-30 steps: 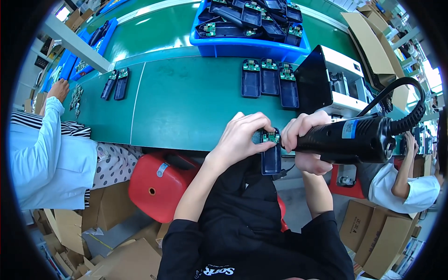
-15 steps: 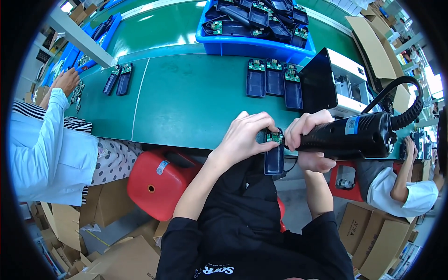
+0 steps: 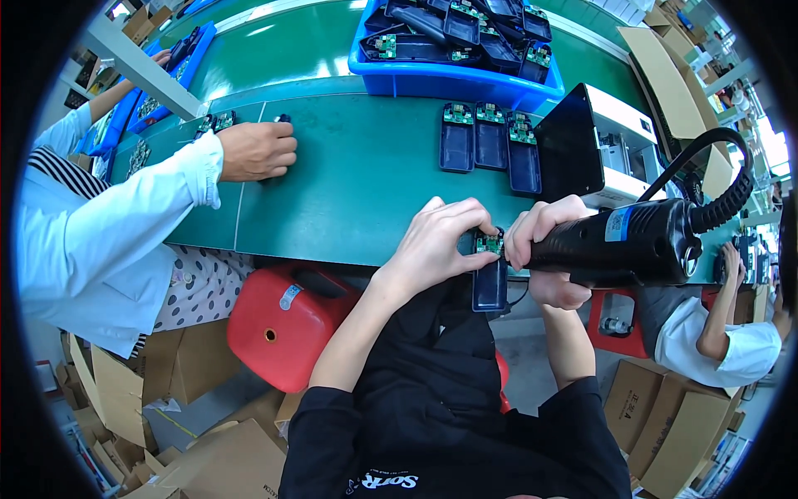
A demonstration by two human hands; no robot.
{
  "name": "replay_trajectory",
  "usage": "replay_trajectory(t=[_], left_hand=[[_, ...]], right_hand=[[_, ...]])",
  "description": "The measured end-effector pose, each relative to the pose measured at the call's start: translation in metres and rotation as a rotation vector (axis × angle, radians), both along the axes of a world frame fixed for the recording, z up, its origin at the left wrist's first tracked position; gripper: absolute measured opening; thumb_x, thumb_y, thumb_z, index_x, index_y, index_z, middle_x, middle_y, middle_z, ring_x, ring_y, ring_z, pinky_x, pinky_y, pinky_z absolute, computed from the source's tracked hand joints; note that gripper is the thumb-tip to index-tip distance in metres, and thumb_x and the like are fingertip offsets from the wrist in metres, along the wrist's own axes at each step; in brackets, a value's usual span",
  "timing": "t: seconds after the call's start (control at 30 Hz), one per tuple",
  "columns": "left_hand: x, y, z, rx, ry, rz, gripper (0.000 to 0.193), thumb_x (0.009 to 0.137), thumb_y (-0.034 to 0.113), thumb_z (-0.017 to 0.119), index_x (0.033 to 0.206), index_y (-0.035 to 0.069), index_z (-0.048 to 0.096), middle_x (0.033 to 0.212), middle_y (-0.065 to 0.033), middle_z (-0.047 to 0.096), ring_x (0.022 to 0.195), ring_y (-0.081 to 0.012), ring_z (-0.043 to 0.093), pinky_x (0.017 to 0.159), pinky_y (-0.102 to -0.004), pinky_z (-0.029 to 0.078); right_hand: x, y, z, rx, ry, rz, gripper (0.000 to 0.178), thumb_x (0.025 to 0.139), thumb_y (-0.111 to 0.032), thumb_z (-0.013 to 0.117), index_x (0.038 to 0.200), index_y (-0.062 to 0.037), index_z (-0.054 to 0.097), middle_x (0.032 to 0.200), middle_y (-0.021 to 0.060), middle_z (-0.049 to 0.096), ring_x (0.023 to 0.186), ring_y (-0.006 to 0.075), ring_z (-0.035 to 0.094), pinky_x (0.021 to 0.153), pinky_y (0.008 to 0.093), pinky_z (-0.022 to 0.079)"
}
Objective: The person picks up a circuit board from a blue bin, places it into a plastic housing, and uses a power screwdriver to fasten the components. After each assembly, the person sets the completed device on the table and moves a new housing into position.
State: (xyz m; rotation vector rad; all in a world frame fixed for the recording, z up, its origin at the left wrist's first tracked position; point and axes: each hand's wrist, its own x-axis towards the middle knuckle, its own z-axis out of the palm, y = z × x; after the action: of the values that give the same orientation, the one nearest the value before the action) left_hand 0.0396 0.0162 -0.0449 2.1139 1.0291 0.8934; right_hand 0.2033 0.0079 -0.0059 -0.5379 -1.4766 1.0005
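Note:
Just past the table's near edge, my left hand (image 3: 439,241) pinches a dark blue plastic housing (image 3: 490,289) between thumb and fingers. A small green circuit board (image 3: 488,243) is seated in the housing's upper end. My right hand (image 3: 544,237) is wrapped round a black electric screwdriver (image 3: 619,247), held nearly level with its cord end to the right. Its front end points at the board; the fingers hide the tip, so I cannot tell whether it touches. Three similar housings (image 3: 490,137) with boards lie side by side on the green table (image 3: 349,183) ahead.
A blue bin (image 3: 449,86) heaped with housings stands at the back. Right of the three housings is a black-and-white machine (image 3: 611,150). From the left, a co-worker's hand (image 3: 259,151) reaches onto the table. A red stool (image 3: 287,328) stands at lower left, cardboard boxes (image 3: 220,461) below.
The co-worker's one arm has swung right across the table, a dark piece at its fingertips; their other hand is now at the far-left blue bin. My screwdriver has shifted very slightly left.

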Motion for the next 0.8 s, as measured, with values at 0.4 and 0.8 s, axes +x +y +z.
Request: replay_trajectory(t=[0.4, 0.8], left_hand=[[0.003, -0.001, 0.001, -0.127, -0.186, -0.055, 0.029, 0.068, 0.005, 0.079, 0.090, 0.003, 0.061, 0.086, -0.0064, 0.059, 0.067, -0.0194, 0.057, 0.063, -0.0311, 0.049], [0.003, 0.002, 0.006, -0.147, -0.150, -0.076, 0.028, 0.067, 0.004, 0.079, 0.088, 0.004, 0.060, 0.090, -0.0037, 0.062, 0.072, -0.0180, 0.056, 0.065, -0.0294, 0.047]], right_hand=[[0.001, -0.003, -0.003, -0.082, 0.037, -0.011, 0.082, 0.068, -0.084, 0.058, 0.087, -0.0064, 0.042, 0.059, 0.0029, 0.048, 0.047, 0.0118, 0.048, 0.045, 0.0230, 0.042], [0.003, -0.011, -0.004, -0.089, 0.020, -0.006, 0.078, 0.069, -0.079, 0.064, 0.089, -0.0068, 0.043, 0.061, 0.0029, 0.049, 0.049, 0.0119, 0.048, 0.048, 0.0229, 0.041]])
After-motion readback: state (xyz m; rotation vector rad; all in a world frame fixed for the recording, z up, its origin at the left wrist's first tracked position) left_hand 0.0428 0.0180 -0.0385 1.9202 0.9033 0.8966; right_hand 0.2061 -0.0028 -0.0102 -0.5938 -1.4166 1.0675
